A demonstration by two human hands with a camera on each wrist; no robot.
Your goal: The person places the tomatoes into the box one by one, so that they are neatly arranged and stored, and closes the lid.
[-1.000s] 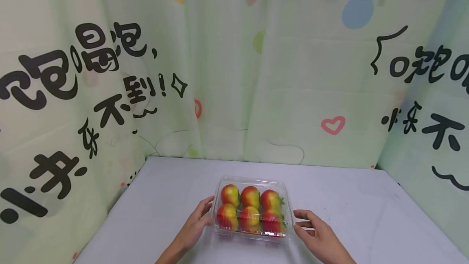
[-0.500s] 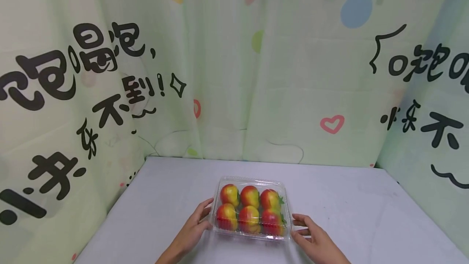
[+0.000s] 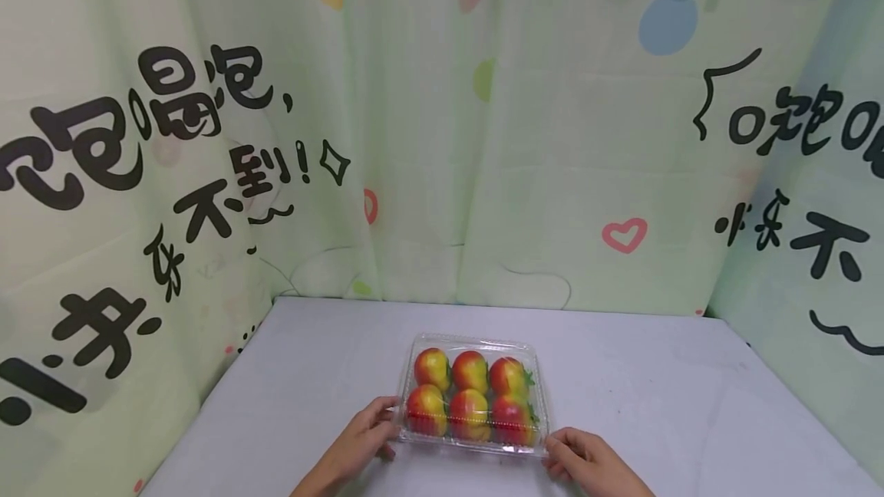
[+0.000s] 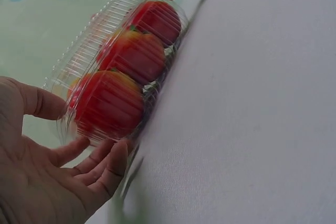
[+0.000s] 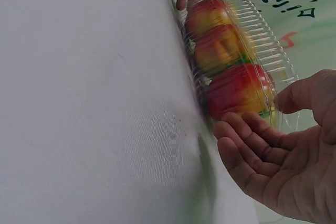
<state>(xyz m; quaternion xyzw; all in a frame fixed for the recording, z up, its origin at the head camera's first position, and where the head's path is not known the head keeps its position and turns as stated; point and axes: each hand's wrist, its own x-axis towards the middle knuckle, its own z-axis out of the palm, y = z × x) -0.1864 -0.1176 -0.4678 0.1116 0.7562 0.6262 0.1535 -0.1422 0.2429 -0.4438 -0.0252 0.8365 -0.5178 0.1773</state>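
Observation:
A clear plastic clamshell box (image 3: 476, 449) holds several red-and-yellow fruits (image 3: 470, 414) with bits of green leaf, in two rows. Its lid is down over them. My left hand (image 3: 362, 436) grips the box's left near corner. In the left wrist view, the left thumb (image 4: 44, 103) lies against the lid's edge and the other fingers bend at the bottom side. At the right near corner, my right hand (image 3: 583, 460) pinches the rim. The right wrist view shows that thumb (image 5: 296, 95) on the lid, with curled fingers low against the side.
The box sits on a table covered in white cloth (image 3: 331, 343). Pale green curtains (image 3: 539, 175) with black lettering and coloured shapes enclose the table at the back and on both sides.
Both hands have slid toward the box's near corners, the right hand closing in from a small gap to contact. The box has barely moved.

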